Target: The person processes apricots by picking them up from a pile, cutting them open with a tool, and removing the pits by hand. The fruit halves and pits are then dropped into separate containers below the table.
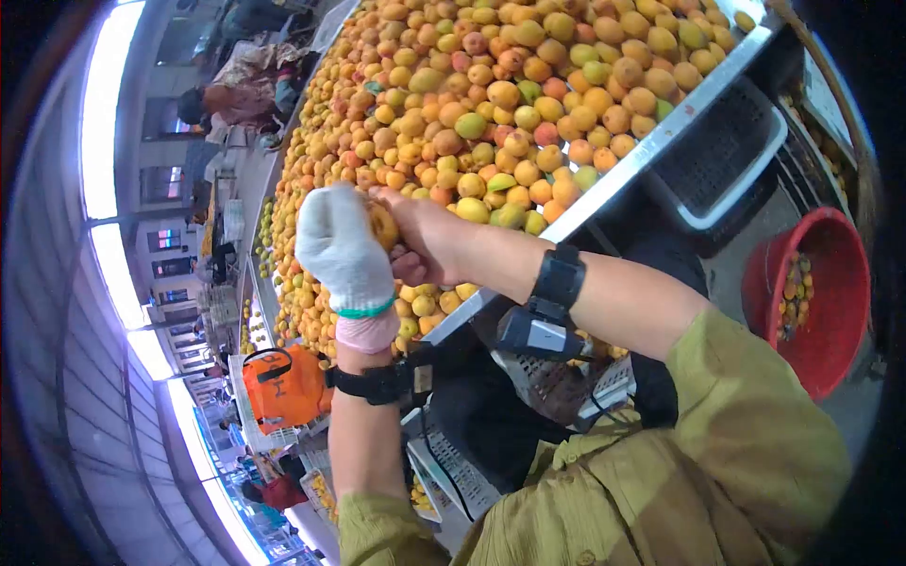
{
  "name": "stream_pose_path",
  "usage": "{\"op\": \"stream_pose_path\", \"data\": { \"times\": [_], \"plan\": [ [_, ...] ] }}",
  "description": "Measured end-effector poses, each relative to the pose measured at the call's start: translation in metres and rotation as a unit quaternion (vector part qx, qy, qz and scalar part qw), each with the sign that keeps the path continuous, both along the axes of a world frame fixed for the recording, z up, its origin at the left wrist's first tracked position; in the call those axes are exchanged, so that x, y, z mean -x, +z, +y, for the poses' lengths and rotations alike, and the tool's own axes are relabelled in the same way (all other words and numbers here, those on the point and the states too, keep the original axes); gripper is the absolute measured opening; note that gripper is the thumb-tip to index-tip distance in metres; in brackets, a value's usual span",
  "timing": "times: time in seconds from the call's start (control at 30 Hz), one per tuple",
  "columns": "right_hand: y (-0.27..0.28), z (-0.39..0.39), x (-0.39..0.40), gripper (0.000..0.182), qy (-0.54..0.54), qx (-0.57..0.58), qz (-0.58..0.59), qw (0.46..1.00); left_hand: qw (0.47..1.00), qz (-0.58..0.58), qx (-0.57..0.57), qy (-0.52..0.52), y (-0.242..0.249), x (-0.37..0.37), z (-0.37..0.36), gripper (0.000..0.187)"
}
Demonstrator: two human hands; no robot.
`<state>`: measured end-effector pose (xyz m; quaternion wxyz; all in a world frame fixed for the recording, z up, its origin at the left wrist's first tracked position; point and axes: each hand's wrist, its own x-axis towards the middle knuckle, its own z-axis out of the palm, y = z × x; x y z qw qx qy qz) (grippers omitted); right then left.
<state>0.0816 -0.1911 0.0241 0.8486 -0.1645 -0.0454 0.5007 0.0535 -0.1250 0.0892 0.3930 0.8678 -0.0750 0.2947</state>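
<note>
A wide heap of yellow-orange apricots, some greenish or reddish, lies on a metal-edged sorting table. My left hand, in a white knit glove with a green cuff edge, is closed at one apricot held between both hands. From the other side, my bare right hand is curled round the same apricot. Its fingers are partly hidden behind the fruit. Both hands are just above the heap, near the table's front edge. Each wrist wears a black strapped device.
A dark crate with a pale rim sits under the table edge at right, beside a red bucket holding some fruit pieces. An orange bag is at left. Pale plastic crates stand by my legs. Other people are in the background.
</note>
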Motion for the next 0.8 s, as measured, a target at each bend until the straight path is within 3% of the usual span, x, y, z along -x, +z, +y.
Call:
{"op": "stream_pose_path", "data": {
  "times": [0.03,0.07,0.1,0.13,0.17,0.2,0.27,0.33,0.4,0.5,0.67,0.7,0.73,0.77,0.8],
  "plan": [
    [-0.001,-0.003,-0.002,0.05,0.018,-0.038,0.002,0.999,0.993,-0.061,-0.097,0.026,0.003,-0.003,0.014,0.02],
    [-0.002,-0.006,-0.001,0.051,0.039,-0.074,0.004,0.996,0.995,-0.066,-0.05,0.057,-0.006,-0.007,0.033,0.025],
    [-0.002,-0.01,-0.001,0.05,0.042,-0.099,-0.012,0.994,0.971,0.022,0.235,0.048,-0.01,-0.011,0.043,0.03],
    [-0.003,-0.01,0.001,0.048,0.036,-0.121,0.015,0.992,0.86,0.106,0.498,0.028,-0.012,-0.013,0.051,0.035],
    [-0.006,-0.011,0.001,0.048,0.043,-0.117,0.006,0.992,0.809,0.102,0.579,0.032,-0.017,-0.012,0.058,0.025],
    [-0.008,-0.01,0.001,0.048,0.052,-0.113,-0.002,0.992,0.799,0.079,0.596,0.018,-0.02,-0.01,0.056,0.026],
    [-0.012,-0.01,0.0,0.053,0.038,-0.08,-0.039,0.995,0.729,0.1,0.674,-0.062,-0.028,-0.005,0.067,0.027],
    [-0.014,-0.009,0.002,0.055,0.013,-0.031,-0.04,0.999,0.713,0.084,0.696,-0.004,-0.035,-0.002,0.068,0.031],
    [-0.024,-0.008,0.001,0.054,0.047,-0.073,-0.033,0.996,0.68,0.104,0.725,-0.039,-0.041,0.006,0.076,0.033],
    [-0.023,-0.007,0.006,0.046,-0.001,0.012,-0.119,0.993,0.678,0.075,0.731,0.003,-0.051,0.01,0.084,0.036],
    [-0.028,-0.009,0.032,0.04,0.052,0.06,-0.19,0.979,0.637,0.075,0.767,0.031,-0.084,0.019,0.115,0.04],
    [-0.027,-0.009,0.041,0.041,0.017,0.151,-0.443,0.883,0.615,0.101,0.781,0.046,-0.076,0.026,0.112,0.039],
    [-0.027,-0.011,0.048,0.041,-0.009,0.227,-0.661,0.715,0.581,0.1,0.807,0.034,-0.08,0.03,0.116,0.038],
    [-0.024,-0.014,0.053,0.042,-0.099,0.264,-0.71,0.645,0.598,0.099,0.794,0.057,-0.089,0.031,0.122,0.038],
    [-0.02,-0.017,0.049,0.042,-0.09,0.273,-0.712,0.641,0.615,0.097,0.778,0.082,-0.098,0.034,0.127,0.038]
  ]
}}
